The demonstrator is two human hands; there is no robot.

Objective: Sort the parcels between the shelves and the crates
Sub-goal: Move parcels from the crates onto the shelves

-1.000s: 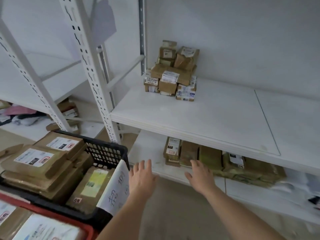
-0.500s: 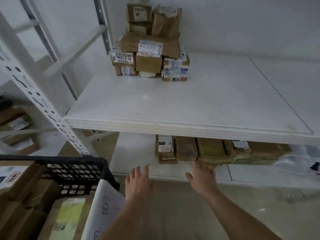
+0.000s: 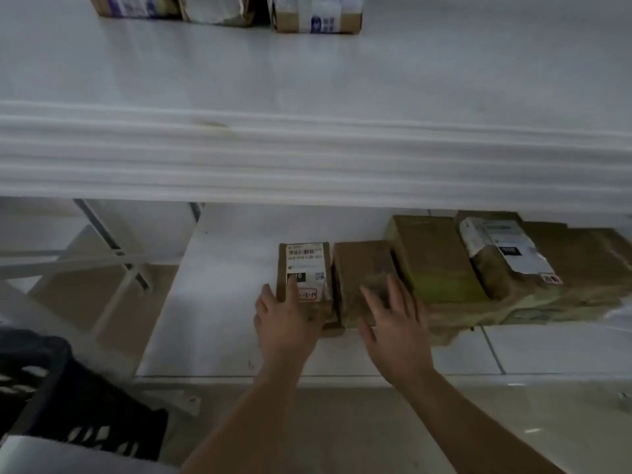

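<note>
Low on the bottom shelf point(image 3: 212, 302), a labelled box point(image 3: 304, 268) stands leftmost in a row of parcels. Left hand point(image 3: 285, 323) rests on its near end, fingers straight, not curled round it. Right hand point(image 3: 393, 323) hovers spread over the plain box point(image 3: 362, 265) beside it, grasping nothing. Greenish parcel point(image 3: 434, 258) and flat parcel point(image 3: 581, 268) lie further right. Black crate point(image 3: 85, 412) at lower left. More parcels point(image 3: 318, 15) sit on the upper shelf point(image 3: 307, 80).
</note>
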